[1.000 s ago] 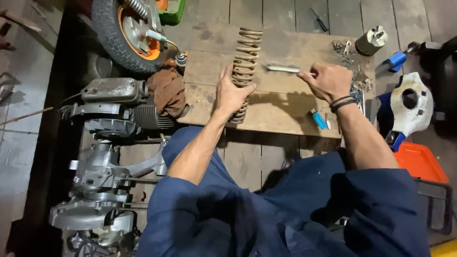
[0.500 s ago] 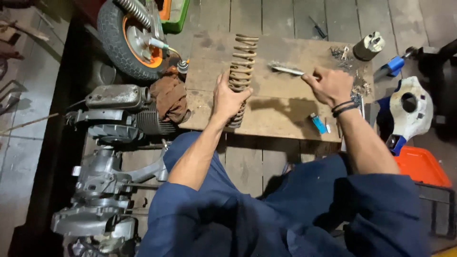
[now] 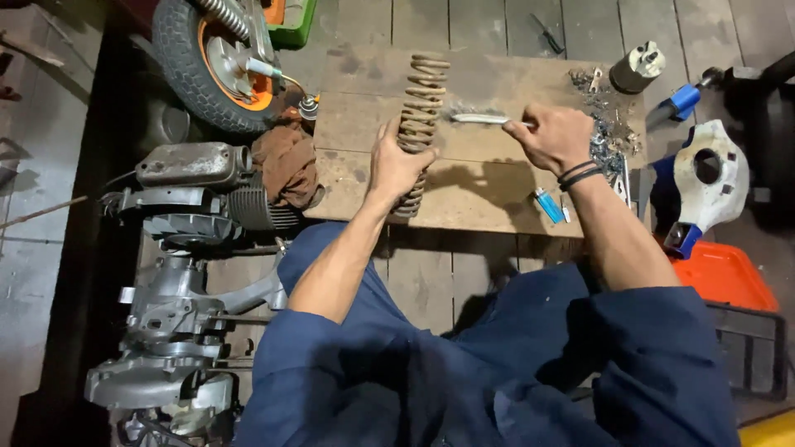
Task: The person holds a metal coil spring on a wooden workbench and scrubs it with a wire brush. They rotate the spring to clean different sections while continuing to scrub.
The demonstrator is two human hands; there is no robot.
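A long rusty coil spring [image 3: 422,91] lies lengthwise on a low wooden board [image 3: 489,199]. My left hand [image 3: 399,164] grips the spring around its middle. My right hand [image 3: 553,136] holds the handle of a small wire brush [image 3: 480,118], whose bristle end sits just right of the spring's coils. A blue lighter [image 3: 546,204] lies on the board below my right wrist.
A small wheel with an orange hub [image 3: 219,62] and a brown rag [image 3: 286,165] lie left of the board. An engine block [image 3: 178,273] sits at lower left. Metal bits [image 3: 609,124], a cylinder [image 3: 636,66], a white housing [image 3: 704,178] and an orange tray [image 3: 720,273] are at right.
My right hand has moved the brush left, closer to the spring. My left hand keeps its hold on the spring.
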